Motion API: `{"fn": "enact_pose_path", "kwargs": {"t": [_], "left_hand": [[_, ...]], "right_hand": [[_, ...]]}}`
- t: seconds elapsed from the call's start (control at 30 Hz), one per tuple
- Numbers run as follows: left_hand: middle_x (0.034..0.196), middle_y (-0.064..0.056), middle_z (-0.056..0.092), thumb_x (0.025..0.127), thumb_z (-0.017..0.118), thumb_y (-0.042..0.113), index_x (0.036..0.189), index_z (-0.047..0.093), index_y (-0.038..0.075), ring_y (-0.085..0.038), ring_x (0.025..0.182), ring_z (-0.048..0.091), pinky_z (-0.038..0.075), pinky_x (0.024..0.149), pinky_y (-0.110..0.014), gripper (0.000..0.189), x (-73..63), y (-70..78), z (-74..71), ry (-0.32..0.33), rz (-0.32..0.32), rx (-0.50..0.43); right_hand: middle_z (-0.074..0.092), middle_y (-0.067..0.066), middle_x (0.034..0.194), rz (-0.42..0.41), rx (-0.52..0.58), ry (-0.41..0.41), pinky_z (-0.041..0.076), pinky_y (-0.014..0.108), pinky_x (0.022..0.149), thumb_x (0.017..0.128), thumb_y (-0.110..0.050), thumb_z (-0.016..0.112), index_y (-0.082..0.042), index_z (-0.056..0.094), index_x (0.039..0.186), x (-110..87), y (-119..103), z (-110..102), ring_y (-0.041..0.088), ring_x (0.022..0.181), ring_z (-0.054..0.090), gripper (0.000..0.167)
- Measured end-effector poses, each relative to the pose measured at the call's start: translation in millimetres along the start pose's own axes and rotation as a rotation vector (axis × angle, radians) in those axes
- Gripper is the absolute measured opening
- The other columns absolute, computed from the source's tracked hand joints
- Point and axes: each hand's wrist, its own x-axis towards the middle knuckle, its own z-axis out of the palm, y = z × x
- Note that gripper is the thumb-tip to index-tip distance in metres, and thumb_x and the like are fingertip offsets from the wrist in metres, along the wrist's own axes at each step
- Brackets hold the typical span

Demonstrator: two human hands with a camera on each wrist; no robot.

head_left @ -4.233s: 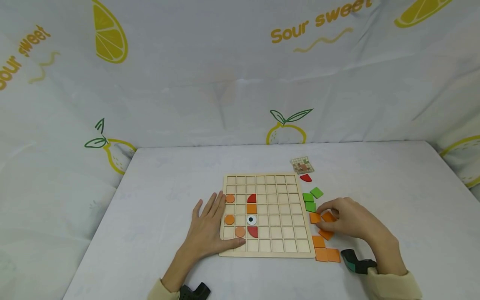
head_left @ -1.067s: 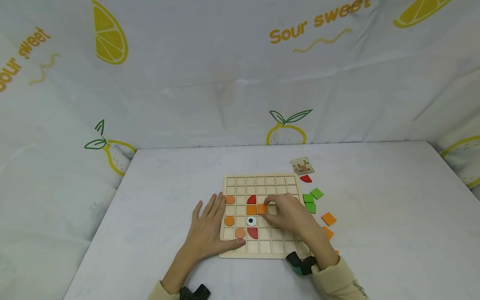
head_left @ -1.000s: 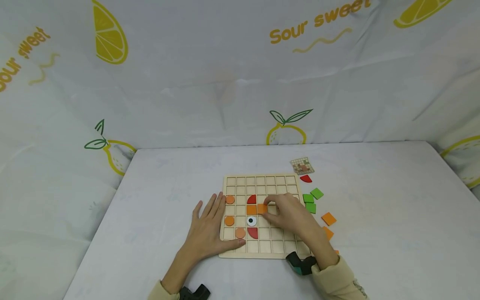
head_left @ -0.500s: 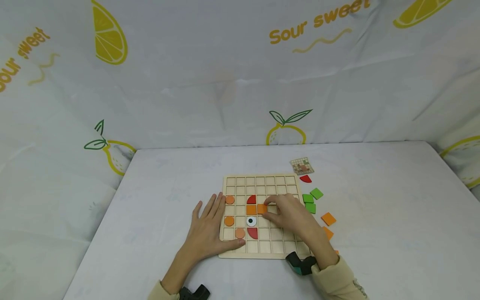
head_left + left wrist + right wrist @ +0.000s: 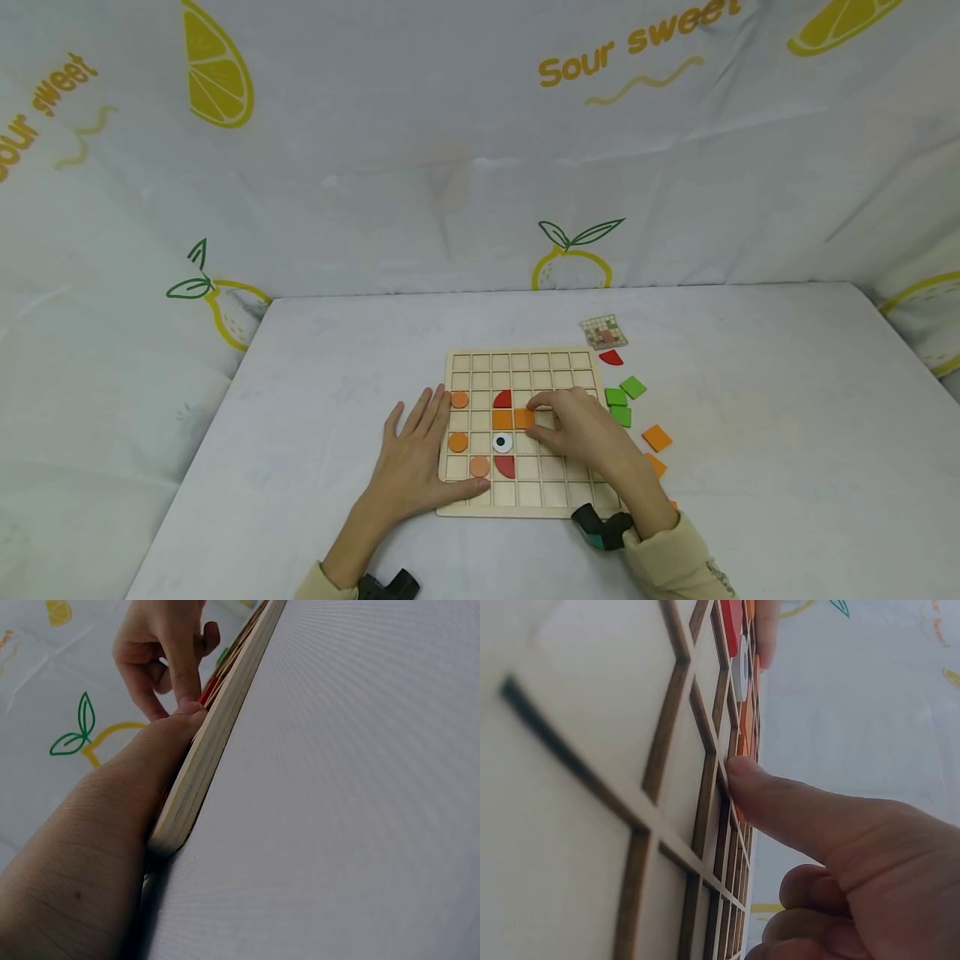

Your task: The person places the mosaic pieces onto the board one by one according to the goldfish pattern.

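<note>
In the head view a wooden grid board (image 5: 551, 496) lies on the table. My left hand (image 5: 408, 462) rests flat over its left edge, fingers straight and spread, thumb across the lower left corner. With thumb and forefinger my right hand (image 5: 573, 425) pinches an orange square tile (image 5: 524, 418) at a cell right of another orange square tile (image 5: 502, 419). Nearby cells hold a red quarter-circle (image 5: 502, 400), an eye disc (image 5: 502, 442) and a second red quarter-circle (image 5: 505, 467). In the right wrist view the thumb (image 5: 780, 799) touches the grid; the fingertip contact is partly hidden.
Orange discs (image 5: 458, 442) sit in the left columns. Right of the board lie green squares (image 5: 617, 397), a red quarter-circle (image 5: 611, 357) and orange squares (image 5: 657, 437), some hidden under the right forearm. A small pattern card (image 5: 604, 332) lies at the back.
Since the oldest frame, my right hand has moved left from the loose orange squares to the board, bringing an orange square tile. Over the last second both hands have stayed still.
</note>
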Motion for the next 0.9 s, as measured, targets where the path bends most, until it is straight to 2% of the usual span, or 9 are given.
{"fn": "enact_pose_path", "kwargs": {"t": [0.17, 0.5, 0.67, 0.9], "left_hand": [[0.172, -0.008, 0.019, 0.072, 0.058, 0.089, 0.163, 0.022, 0.005, -0.028, 0.161, 0.020, 0.011, 0.124, -0.062, 0.129, -0.9, 0.0, -0.4, 0.015, 0.007, 0.011], [0.172, -0.008, 0.020, 0.073, 0.055, 0.091, 0.162, 0.024, 0.004, -0.029, 0.160, 0.021, 0.012, 0.124, -0.062, 0.128, -1.2, -1.1, -0.8, 0.031, 0.019, 0.001], [0.172, -0.008, 0.020, 0.073, 0.058, 0.088, 0.162, 0.024, 0.004, -0.028, 0.161, 0.021, 0.012, 0.124, -0.062, 0.128, -1.1, -0.4, -1.5, 0.029, 0.013, -0.002], [0.172, -0.008, 0.019, 0.073, 0.056, 0.090, 0.162, 0.023, 0.004, -0.029, 0.161, 0.020, 0.012, 0.124, -0.062, 0.128, -0.5, -0.8, -0.7, 0.026, 0.013, 0.001]], "right_hand": [[0.053, -0.005, 0.065, -0.031, -0.005, 0.002, 0.032, 0.020, 0.053, 0.087, -0.015, 0.080, -0.006, 0.078, 0.111, -0.6, -1, 0, 0.009, 0.057, 0.043, 0.025], [0.054, -0.005, 0.066, -0.036, -0.034, 0.006, 0.035, 0.022, 0.056, 0.089, -0.018, 0.078, -0.010, 0.076, 0.114, -3.7, 0, -2, 0.010, 0.060, 0.044, 0.027], [0.041, -0.006, 0.057, -0.021, 0.003, -0.009, 0.028, 0.022, 0.050, 0.090, -0.021, 0.076, -0.014, 0.073, 0.122, -9.1, 3, -13, 0.009, 0.053, 0.038, 0.033], [0.027, -0.009, 0.051, -0.029, 0.055, 0.025, 0.020, 0.020, 0.047, 0.091, -0.024, 0.077, -0.012, 0.072, 0.125, -17.9, 9, -24, 0.007, 0.046, 0.026, 0.037]]}}
